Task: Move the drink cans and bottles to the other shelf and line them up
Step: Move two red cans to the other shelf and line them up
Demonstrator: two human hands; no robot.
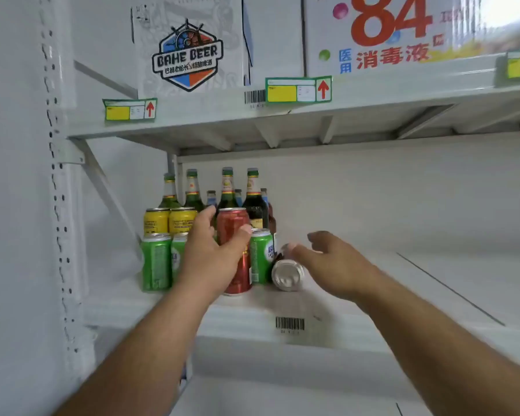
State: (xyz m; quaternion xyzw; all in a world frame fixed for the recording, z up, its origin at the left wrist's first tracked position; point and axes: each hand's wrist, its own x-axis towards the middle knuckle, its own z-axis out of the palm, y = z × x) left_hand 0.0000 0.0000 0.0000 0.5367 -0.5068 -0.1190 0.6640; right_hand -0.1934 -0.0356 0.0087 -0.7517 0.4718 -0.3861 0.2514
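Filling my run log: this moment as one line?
left hand: grasping upper red can | right hand: open, reaching tipped can | shelf: unfinished

On a white metal shelf [342, 295] we see our left hand [213, 259] wrapped around a red can [231, 226] stacked on a second red can [240, 277], thumb across its front. Our right hand [330, 262] hovers, fingers [300, 253] spread, just over a can lying on its side [287, 274], silver end toward us. Green cans [156, 262] and yellow cans [170, 220] stand to the left, green bottles [227, 190] behind. Above sit a beer carton [189, 52] and a disinfectant carton [388, 34].
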